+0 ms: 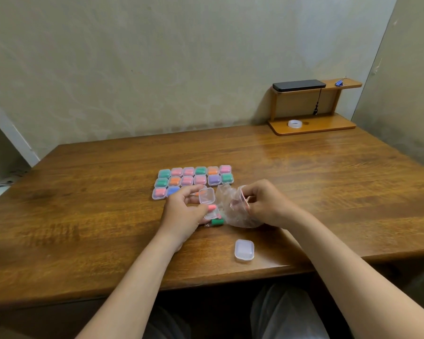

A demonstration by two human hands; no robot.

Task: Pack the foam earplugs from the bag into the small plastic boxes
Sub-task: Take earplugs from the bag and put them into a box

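left hand (pixel 184 211): grips open box (pixel 206 195) | right hand (pixel 262 204): pinches bag (pixel 233 209)

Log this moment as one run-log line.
left hand: holds open box | right hand: pinches bag | filled boxes: rows behind hands | spare box: closed, lying apart
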